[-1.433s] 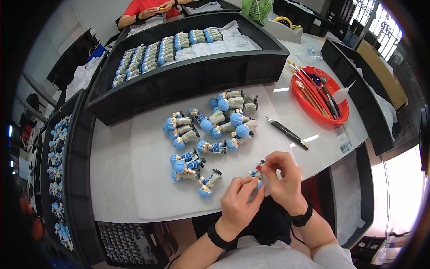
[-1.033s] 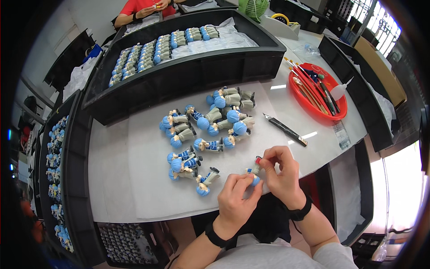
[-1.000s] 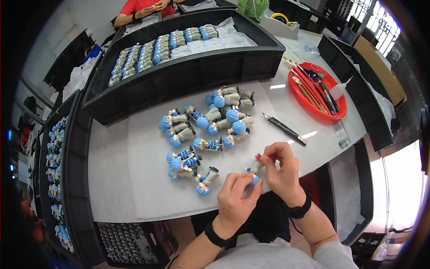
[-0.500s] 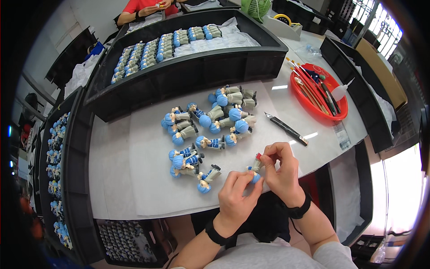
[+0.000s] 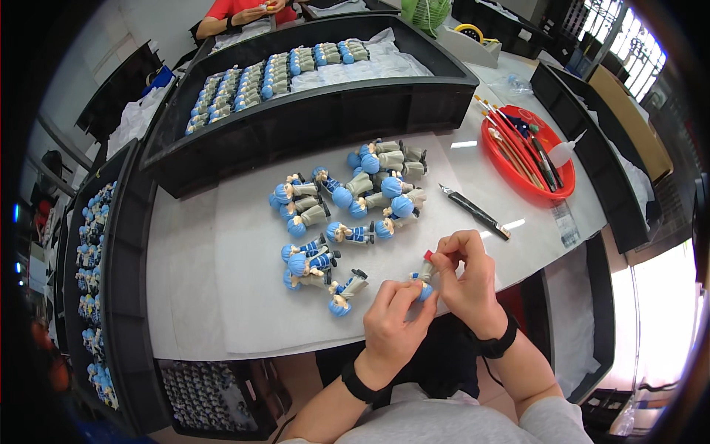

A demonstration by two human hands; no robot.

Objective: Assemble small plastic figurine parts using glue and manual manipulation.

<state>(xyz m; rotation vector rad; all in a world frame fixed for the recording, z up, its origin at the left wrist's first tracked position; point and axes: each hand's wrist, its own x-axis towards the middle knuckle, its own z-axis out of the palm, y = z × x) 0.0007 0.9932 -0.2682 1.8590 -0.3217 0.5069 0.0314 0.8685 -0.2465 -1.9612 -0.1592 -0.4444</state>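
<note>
Between my two hands, at the table's front edge, is a small blue-haired figurine (image 5: pixel 424 278) in a grey-green garment. The fingers of my left hand (image 5: pixel 396 317) are closed round its blue head. With thumb and forefinger, my right hand (image 5: pixel 471 285) pinches a small red piece (image 5: pixel 429 256) at the figurine's other end; what that piece is I cannot make out. To the left, one figurine (image 5: pixel 347 291) lies apart near my left hand. Beyond it several more blue-haired figurines (image 5: pixel 355 234) lie in loose groups on white paper.
A big black crate (image 5: pixel 310 103) with rows of figurines stands at the back. A craft knife (image 5: pixel 477 212) lies right of the figurines, near a red basin (image 5: pixel 510 169) of brushes and a squeeze bottle. Another crate (image 5: pixel 118 296) is at left. Across the table sits a person (image 5: pixel 235 16).
The view has shifted very slightly. Both hands keep their hold on the figurine and the red piece, with hardly any movement.
</note>
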